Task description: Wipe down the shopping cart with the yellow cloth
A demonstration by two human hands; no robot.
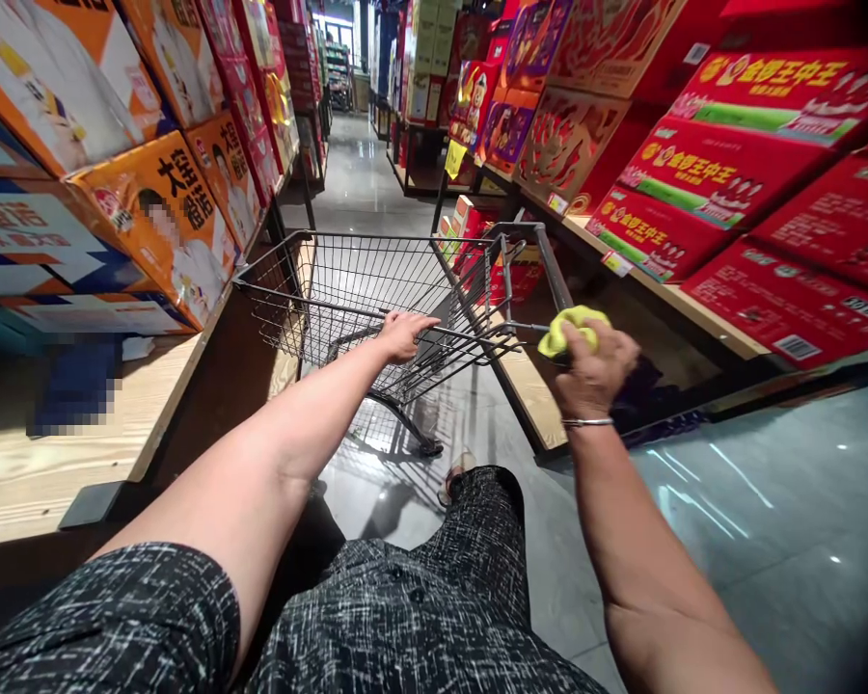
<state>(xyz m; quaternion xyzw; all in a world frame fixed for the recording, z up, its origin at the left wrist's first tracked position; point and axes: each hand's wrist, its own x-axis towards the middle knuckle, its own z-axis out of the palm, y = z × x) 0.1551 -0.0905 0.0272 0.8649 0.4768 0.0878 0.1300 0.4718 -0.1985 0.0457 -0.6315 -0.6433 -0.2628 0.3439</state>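
Observation:
My left hand [403, 334] is closed over the rear rail of a dark wire shopping cart [318, 280], which has nothing in its basket. My right hand [594, 371] is closed on a yellow-green cloth [568, 328] and presses it against the right end of the cart's handle bar. A thin bangle circles my right wrist. The cart stands in a shop aisle, pointing away from me. My patterned clothing fills the bottom of the view, and one foot [457, 472] shows on the floor under the cart.
Orange and white cartons [163, 217] lean on a low wooden shelf [58, 443] at left. Red gift boxes [730, 183] line sloping shelves at right. A glossy grey tiled floor [752, 540] runs down the aisle towards more stacked goods far ahead.

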